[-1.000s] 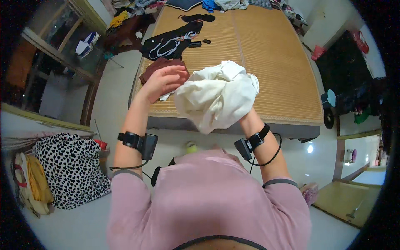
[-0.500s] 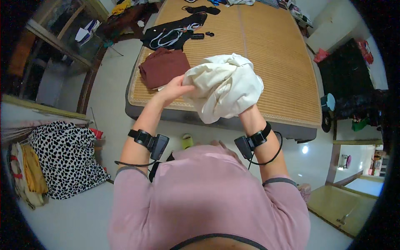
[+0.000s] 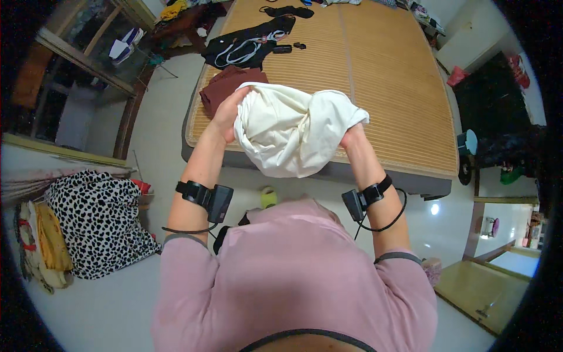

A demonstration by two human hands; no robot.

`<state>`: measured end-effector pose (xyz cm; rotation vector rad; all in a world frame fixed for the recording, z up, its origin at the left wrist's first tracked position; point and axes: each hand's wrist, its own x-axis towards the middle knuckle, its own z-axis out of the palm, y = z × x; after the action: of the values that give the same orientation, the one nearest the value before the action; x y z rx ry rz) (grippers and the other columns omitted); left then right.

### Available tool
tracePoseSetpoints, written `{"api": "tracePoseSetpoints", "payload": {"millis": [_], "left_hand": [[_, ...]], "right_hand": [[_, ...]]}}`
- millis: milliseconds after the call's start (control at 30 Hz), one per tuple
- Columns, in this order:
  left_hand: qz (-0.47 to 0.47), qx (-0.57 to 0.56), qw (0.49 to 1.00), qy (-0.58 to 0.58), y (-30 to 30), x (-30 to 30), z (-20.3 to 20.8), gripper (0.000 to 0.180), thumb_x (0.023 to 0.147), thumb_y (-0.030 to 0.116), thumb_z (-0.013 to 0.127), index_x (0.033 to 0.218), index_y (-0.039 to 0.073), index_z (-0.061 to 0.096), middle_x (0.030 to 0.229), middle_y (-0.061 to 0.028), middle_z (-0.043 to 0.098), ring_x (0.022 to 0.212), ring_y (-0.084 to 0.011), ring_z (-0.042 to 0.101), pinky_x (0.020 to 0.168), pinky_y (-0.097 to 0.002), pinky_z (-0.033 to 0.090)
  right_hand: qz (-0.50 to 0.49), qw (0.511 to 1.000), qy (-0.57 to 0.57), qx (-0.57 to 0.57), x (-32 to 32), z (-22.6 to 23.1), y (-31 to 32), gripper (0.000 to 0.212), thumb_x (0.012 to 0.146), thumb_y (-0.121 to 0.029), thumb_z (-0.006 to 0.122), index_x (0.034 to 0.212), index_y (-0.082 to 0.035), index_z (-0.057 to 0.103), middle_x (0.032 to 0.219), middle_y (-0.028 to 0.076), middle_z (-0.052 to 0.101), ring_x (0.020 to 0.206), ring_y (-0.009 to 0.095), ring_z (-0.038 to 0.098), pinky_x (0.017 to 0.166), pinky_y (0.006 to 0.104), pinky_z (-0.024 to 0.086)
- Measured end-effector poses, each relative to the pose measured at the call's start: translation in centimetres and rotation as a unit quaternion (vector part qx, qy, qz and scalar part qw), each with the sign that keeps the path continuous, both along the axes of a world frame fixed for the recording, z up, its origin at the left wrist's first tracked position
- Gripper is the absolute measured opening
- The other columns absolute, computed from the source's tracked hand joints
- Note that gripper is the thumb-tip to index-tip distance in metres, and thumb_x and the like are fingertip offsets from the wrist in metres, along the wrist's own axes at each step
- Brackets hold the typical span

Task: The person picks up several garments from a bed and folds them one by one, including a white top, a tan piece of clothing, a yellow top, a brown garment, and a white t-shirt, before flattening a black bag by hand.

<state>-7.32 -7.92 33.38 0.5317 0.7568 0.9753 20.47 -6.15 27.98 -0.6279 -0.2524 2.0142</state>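
Tan woven matting (image 3: 404, 111) tops the bed (image 3: 384, 177), the largest element, whose dark near edge runs across the view beyond the person's body. White cloth (image 3: 290, 132), loosely bunched, hangs between the two hands and overlaps that near edge; it appears to be lifted, though contact with the matting behind it cannot be judged. The step in hand seems to be two-handed handling of this cloth, drawn out sideways with deep folds meeting at its middle. The next move would call for a secure hold at both ends and for finding an edge among the folds.

Black garment (image 3: 272, 29): spread on the matting beyond the cloth, to the left, with a pale cord (image 3: 261, 41) looped over it. Brown cloth (image 3: 226, 83): heaped nearer, just beyond the left hand and partly hidden by it.

Left hand (image 3: 227, 114): at the white cloth's left edge, partly closed on it, some fingers hidden behind. Right hand (image 3: 353, 136): under the right end, its fingers covered, so how far they close cannot be told.

Smallest are a black case (image 3: 282, 49) beside the garment and a dark object (image 3: 299, 45), kind unclear, just right of it.
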Motion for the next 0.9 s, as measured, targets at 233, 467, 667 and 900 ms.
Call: {"api": "tracePoseSetpoints", "payload": {"millis": [233, 467, 667, 900], "left_hand": [[-0.007, -0.004, 0.999, -0.042, -0.2, 0.3, 1.2, 0.046, 0.096, 0.036, 0.034, 0.121, 0.000, 0.050, 0.115, -0.0146, 0.059, 0.106, -0.0261, 0.058, 0.095, -0.0389, 0.045], [0.016, 0.068, 0.998, 0.001, -0.6, 0.8, 3.6, 0.049, 0.096, 0.040, 0.034, 0.121, 0.002, 0.051, 0.116, -0.0137, 0.059, 0.107, -0.0252, 0.058, 0.095, -0.0378, 0.044], [0.037, 0.116, 0.990, -0.074, -0.2, -0.2, 5.1, 0.051, 0.096, 0.043, 0.034, 0.118, 0.001, 0.052, 0.114, -0.0125, 0.060, 0.103, -0.0255, 0.059, 0.093, -0.0392, 0.046], [0.138, 0.136, 0.979, -0.058, -0.8, -4.1, 6.7, 0.054, 0.095, 0.046, 0.033, 0.123, 0.003, 0.049, 0.121, -0.0135, 0.056, 0.110, -0.0281, 0.055, 0.097, -0.0420, 0.043]], "right_hand": [[-0.001, 0.974, -0.223, -0.041, 0.0, 0.2, -0.5, 0.027, 0.092, -0.026, 0.045, 0.109, -0.007, 0.055, 0.102, 0.005, 0.060, 0.089, 0.020, 0.058, 0.083, 0.0362, 0.049], [-0.243, 0.713, -0.575, 0.319, 0.9, -2.8, -0.6, 0.034, 0.079, 0.002, 0.048, 0.112, -0.005, 0.050, 0.106, 0.007, 0.056, 0.095, 0.022, 0.054, 0.085, 0.0329, 0.043], [0.097, 0.665, -0.560, 0.484, -6.6, 3.5, -4.7, 0.025, 0.083, -0.015, 0.050, 0.104, -0.003, 0.054, 0.102, 0.019, 0.060, 0.094, 0.036, 0.058, 0.082, 0.0416, 0.047], [0.340, 0.418, -0.718, 0.440, -4.6, -1.1, -4.0, 0.034, 0.083, -0.031, 0.049, 0.109, -0.010, 0.056, 0.096, 0.021, 0.063, 0.089, 0.038, 0.060, 0.078, 0.0478, 0.047]]}}
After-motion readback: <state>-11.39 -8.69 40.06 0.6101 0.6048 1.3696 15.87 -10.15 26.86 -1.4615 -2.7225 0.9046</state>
